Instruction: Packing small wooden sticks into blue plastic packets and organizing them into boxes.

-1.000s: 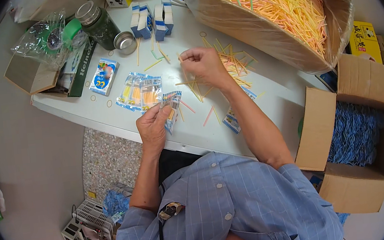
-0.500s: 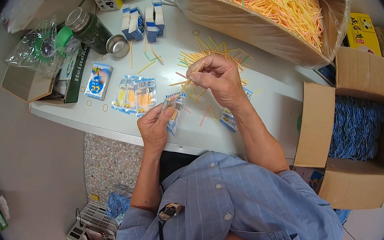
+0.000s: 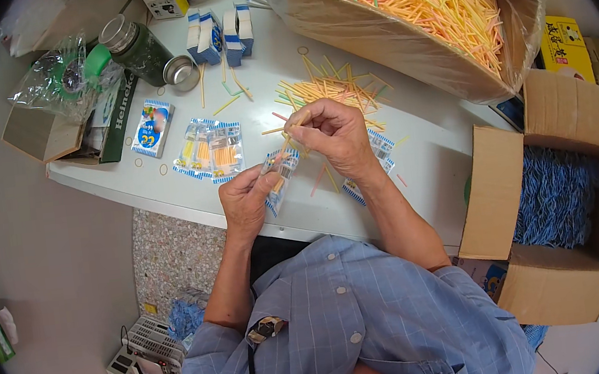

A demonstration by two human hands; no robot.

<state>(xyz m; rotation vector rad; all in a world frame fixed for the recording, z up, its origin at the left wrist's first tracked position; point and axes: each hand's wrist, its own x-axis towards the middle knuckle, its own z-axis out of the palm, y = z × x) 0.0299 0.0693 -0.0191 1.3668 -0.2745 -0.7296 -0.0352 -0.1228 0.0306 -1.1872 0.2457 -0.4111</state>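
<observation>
My left hand (image 3: 243,199) pinches a small clear packet with blue-striped ends (image 3: 276,198), which stands tilted over the front of the table. A few orange sticks show through its film. My right hand (image 3: 331,139) is closed, with thumb and fingers pinching a few thin yellow sticks (image 3: 286,141). The lower ends of these sticks are at the packet's upper end; whether they are inside it I cannot tell. Behind my right hand lies a loose heap of thin coloured sticks (image 3: 336,88). Another striped packet (image 3: 381,144) is partly hidden by my right wrist.
Filled packets (image 3: 224,151) lie left of my hands, beside a blue-and-white packet (image 3: 153,128). Farther back stand bundled packets (image 3: 204,37) and a dark flask (image 3: 140,56). A large lined carton (image 3: 371,38) of sticks is at the back right; an open box (image 3: 496,194) holds blue stringy material.
My right hand has moved down and left, bringing the sticks to the packet's upper end. My left hand has shifted slightly right with the packet.
</observation>
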